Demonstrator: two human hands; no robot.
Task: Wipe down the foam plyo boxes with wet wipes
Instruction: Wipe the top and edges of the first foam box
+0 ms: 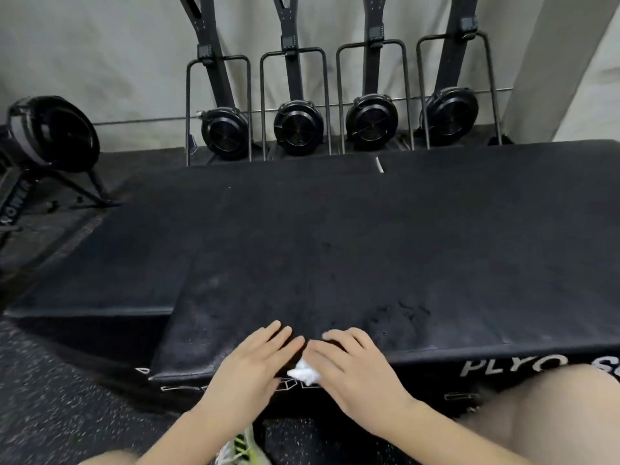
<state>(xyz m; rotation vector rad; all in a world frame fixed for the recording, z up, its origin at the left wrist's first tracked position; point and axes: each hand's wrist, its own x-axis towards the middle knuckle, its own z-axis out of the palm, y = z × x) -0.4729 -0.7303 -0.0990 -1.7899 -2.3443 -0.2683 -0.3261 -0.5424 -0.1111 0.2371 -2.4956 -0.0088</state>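
A black foam plyo box (335,283) lies in front of me, its front face lettered "PLYO". A second, lower black box (100,283) lies beside it on the left. My left hand (255,360) lies flat with straight fingers on the near edge of the box top. My right hand (352,364) is next to it, fingers extended, over a crumpled white wet wipe (303,374) that shows between the two hands at the box's front edge. Whether the right hand pinches the wipe or only presses on it is unclear.
Several black ski-erg machines (298,125) stand in metal frames against the grey wall behind the boxes. A rowing machine's flywheel (53,132) sits at the far left. The floor (60,397) is speckled black rubber. My knee (550,414) and a shoe (241,448) are at the bottom.
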